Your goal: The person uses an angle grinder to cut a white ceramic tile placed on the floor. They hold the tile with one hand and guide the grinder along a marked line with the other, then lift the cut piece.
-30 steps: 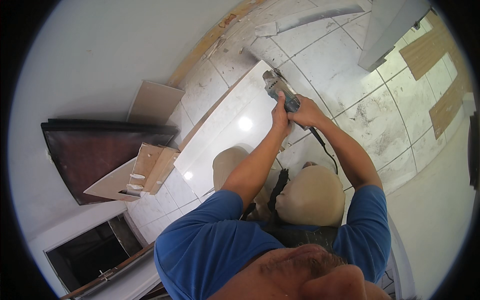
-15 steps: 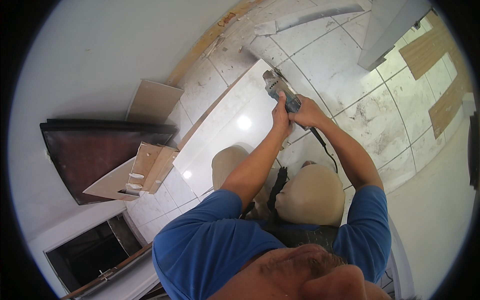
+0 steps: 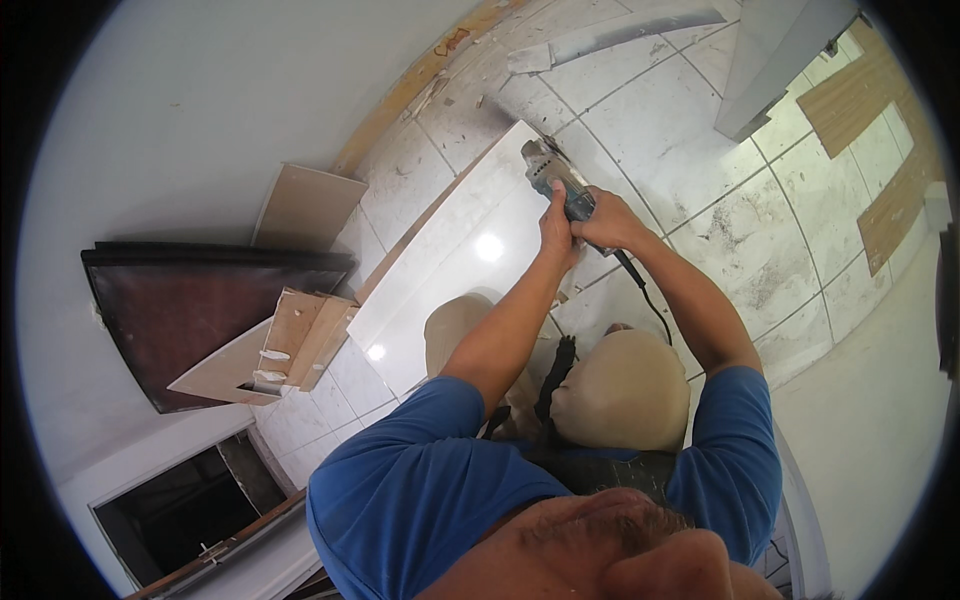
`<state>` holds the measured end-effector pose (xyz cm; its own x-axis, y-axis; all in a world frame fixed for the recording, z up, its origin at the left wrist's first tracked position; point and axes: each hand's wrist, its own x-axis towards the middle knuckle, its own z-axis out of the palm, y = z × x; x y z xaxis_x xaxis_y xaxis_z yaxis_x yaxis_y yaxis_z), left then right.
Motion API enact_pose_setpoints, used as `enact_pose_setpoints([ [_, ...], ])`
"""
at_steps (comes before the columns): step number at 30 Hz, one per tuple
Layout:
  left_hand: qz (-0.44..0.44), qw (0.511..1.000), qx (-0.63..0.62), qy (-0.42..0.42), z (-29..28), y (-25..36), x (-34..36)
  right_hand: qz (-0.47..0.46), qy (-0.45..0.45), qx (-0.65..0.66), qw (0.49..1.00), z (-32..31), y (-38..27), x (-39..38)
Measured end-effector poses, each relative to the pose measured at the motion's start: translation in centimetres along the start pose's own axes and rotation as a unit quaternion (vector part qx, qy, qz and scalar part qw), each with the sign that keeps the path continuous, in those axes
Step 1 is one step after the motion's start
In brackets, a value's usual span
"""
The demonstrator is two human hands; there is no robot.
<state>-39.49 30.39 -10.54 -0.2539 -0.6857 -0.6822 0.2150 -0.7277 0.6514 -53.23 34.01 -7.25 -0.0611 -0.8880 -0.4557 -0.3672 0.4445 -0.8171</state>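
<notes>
A corded angle grinder (image 3: 548, 165) is at the far right edge of a glossy white slab (image 3: 430, 300) lying on the floor near my bent knees. My left hand (image 3: 557, 225) is closed on the grinder's body, thumb along its top. My right hand (image 3: 612, 218) is wrapped round its rear part, just right of the left one. The black cord (image 3: 645, 290) runs back from the grinder toward my right knee (image 3: 630, 390). The grinder's head hides where it meets the slab.
Dark padded panels (image 3: 190, 320), cardboard-coloured offcuts (image 3: 305, 340) and a tan board (image 3: 305, 210) lean at the left wall. A long strip (image 3: 640, 35) lies on the tiled floor (image 3: 740, 250) ahead. A pale upright panel (image 3: 760, 55) and wood-look boards (image 3: 840, 105) are at right.
The grinder and both my hands have shifted very slightly to the left along the slab's edge. My grip looks the same.
</notes>
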Motion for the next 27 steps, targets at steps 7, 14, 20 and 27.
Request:
enact_pose_setpoints([
  [7, 0.015, 0.999, -0.030, 0.013, 0.5, 0.0, 0.3, 0.005, -0.001, 0.003, 1.000, 0.0, -0.2, 0.2],
  [14, 0.005, 0.999, -0.028, 0.017, 0.3, 0.3, 0.6, 0.011, -0.007, -0.004, 1.000, 0.1, -0.4, 0.8],
  [20, 0.022, 1.000, -0.016, 0.003, 0.1, 0.4, 1.0, 0.005, -0.010, 0.005, 1.000, -0.1, -0.5, 0.9],
  [27, 0.024, 0.999, -0.021, 0.010, 0.1, 0.1, 1.1, 0.008, -0.011, 0.003, 1.000, -0.1, -0.6, 0.7],
])
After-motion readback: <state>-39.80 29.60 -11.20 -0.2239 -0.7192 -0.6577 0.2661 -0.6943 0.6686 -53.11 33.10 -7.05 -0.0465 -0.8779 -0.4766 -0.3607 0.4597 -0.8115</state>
